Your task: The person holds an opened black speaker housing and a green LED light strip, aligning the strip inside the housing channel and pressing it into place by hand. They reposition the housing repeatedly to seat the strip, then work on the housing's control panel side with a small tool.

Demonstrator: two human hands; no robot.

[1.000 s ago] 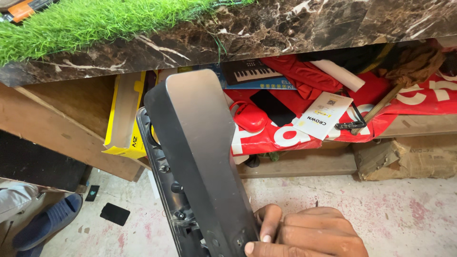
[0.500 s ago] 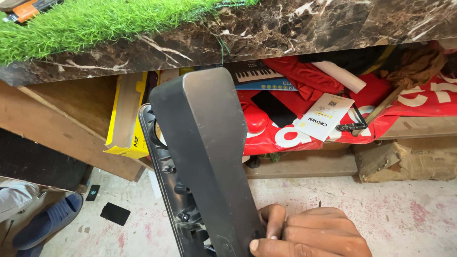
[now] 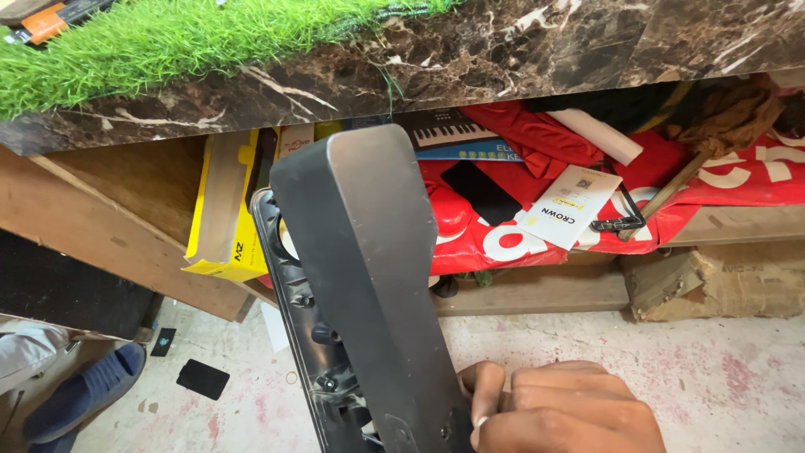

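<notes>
One hand [image 3: 558, 411] shows, the right one, at the near edge, its curled fingers [image 3: 482, 390] closed against the lower right side of a long, flat, dark grey plastic panel [image 3: 369, 277], its grip on the panel's edge. The panel stands nearly upright in the middle of the view, leaning slightly left, with a black ribbed frame [image 3: 298, 310] behind its left edge. Compared with a second ago, the panel has swung a little more upright and its top end sits further right, now covering more of the red printed cloth [image 3: 503, 226] on the far shelf; the hand has edged slightly up into view. The left hand is out of sight. The panel's lower end is cut off by the near edge, so how the hand wraps underneath cannot be told. Above, the dark marble surface [image 3: 537, 50] with its green artificial grass mat [image 3: 168, 42] hides the top of the shelf. A yellow cardboard box [image 3: 222, 218] stands left of the panel, partly behind it.
</notes>
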